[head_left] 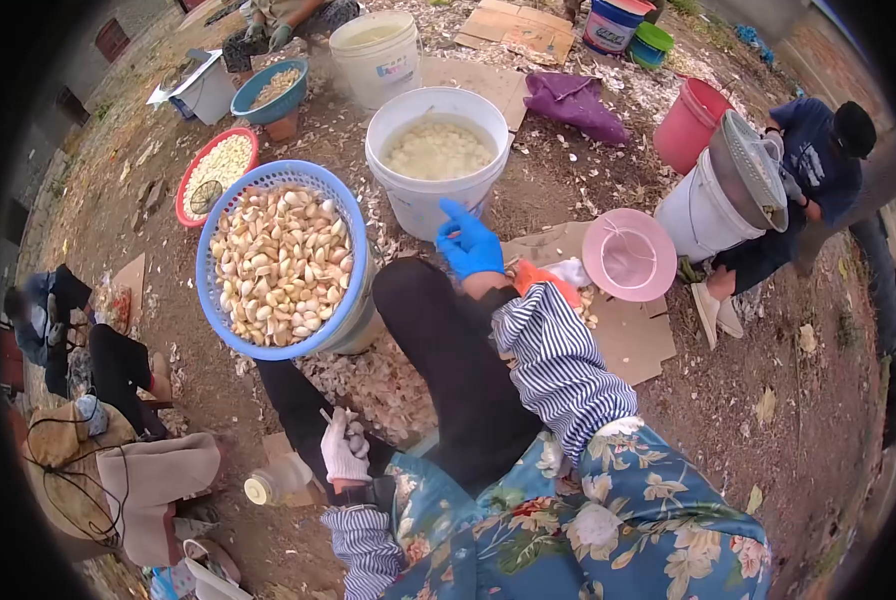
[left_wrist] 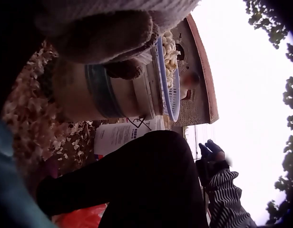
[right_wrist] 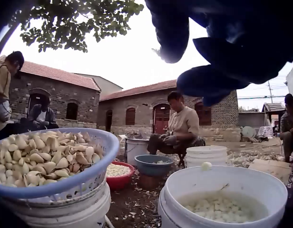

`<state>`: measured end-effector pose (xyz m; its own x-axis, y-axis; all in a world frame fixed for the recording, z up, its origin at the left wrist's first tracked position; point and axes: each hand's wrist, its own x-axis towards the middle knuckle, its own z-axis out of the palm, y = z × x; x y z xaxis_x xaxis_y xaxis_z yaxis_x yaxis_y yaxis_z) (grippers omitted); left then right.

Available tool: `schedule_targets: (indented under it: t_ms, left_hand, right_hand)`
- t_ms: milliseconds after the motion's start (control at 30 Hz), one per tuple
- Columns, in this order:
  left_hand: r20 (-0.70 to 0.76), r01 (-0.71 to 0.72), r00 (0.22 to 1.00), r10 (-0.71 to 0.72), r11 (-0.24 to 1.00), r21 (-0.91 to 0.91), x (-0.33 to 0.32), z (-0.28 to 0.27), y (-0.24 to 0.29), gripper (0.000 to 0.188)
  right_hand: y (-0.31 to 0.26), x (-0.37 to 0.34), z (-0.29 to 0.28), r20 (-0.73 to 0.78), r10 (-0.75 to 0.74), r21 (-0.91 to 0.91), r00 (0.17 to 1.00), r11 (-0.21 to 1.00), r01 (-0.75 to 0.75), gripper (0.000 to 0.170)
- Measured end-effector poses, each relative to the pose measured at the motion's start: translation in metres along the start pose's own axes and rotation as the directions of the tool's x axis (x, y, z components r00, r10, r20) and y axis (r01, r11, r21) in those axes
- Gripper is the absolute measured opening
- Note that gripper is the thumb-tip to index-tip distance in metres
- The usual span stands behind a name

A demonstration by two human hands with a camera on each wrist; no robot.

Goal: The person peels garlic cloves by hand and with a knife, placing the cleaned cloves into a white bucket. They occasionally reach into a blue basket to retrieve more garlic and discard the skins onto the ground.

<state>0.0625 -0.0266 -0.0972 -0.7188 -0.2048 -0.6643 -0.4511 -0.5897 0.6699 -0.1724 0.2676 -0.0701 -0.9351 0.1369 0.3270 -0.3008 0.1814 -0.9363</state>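
Note:
My right hand, in a blue glove, is raised beside the near side of a white bucket of water and peeled garlic cloves. Its fingers are loosely bent and grip nothing. In the right wrist view a single peeled garlic clove shows in the air over the bucket's far rim. Low by my left leg, my left hand, in a white glove with stained fingertips, has curled fingers around a thin pale stick-like thing; its kind is too small to tell. A blue basket heaped with unpeeled garlic cloves stands on a bucket ahead of that hand.
Garlic skins pile between my legs. A pink basin lies on cardboard to the right. Farther off are a red basin of peeled cloves, a teal basin and another white bucket. Several people sit around the yard.

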Motion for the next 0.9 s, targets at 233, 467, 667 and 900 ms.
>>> schedule_targets:
  t_ms: [233, 467, 667, 900]
  left_hand:
    - [-0.006, 0.081, 0.997, -0.082, 0.995, -0.061, 0.009, -0.005, -0.007, 0.021]
    - [-0.057, 0.128, 0.99, -0.129, 0.992, -0.019, 0.014, -0.001, -0.011, 0.02]
    - [-0.095, 0.158, 0.983, -0.155, 0.987, 0.02, 0.022, 0.004, -0.017, 0.02]
    - [-0.055, 0.21, 0.977, -0.207, 0.976, 0.058, 0.027, 0.011, -0.022, 0.012]
  right_hand:
    - [0.149, -0.134, -0.102, -0.257, 0.483, -0.671, 0.837, 0.534, -0.515, 0.082]
    - [0.248, -0.205, -0.109, -0.318, 0.639, -0.724, 0.701, 0.314, -0.614, 0.098]
    - [0.266, -0.175, -0.112, -0.306, 0.613, -0.569, 0.728, 0.495, -0.657, 0.075]
    - [0.231, -0.156, -0.151, -0.621, 0.417, -0.616, 0.664, 0.265, -0.742, 0.075]
